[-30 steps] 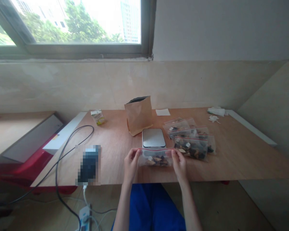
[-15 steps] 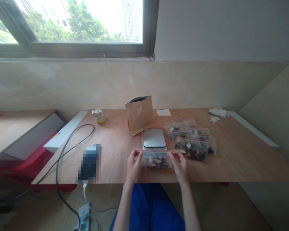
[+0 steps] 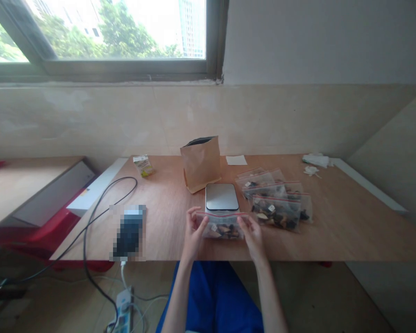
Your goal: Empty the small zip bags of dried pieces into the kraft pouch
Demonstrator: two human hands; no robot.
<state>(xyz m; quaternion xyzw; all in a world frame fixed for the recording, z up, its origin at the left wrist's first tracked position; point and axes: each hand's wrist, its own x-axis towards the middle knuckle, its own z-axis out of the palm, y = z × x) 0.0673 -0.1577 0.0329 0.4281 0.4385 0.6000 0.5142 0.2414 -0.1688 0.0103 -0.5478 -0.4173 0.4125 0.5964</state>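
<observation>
My left hand (image 3: 194, 230) and right hand (image 3: 252, 232) both pinch one zip bag (image 3: 223, 227) by its top edge.
The bag is held at the counter's (image 3: 333, 231) near edge and hides the scale's (image 3: 222, 196) front. Its dark and pale contents are too blurred to name, and I cannot tell if the seal is shut. Since half a second ago my right hand has slid inward.

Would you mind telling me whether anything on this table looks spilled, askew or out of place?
Nothing looks spilled. The left hand and right hand hold a zip bag before the scale; the paper bag stands upright. Only the black cable looping over the table's left side looks untidy.
</observation>
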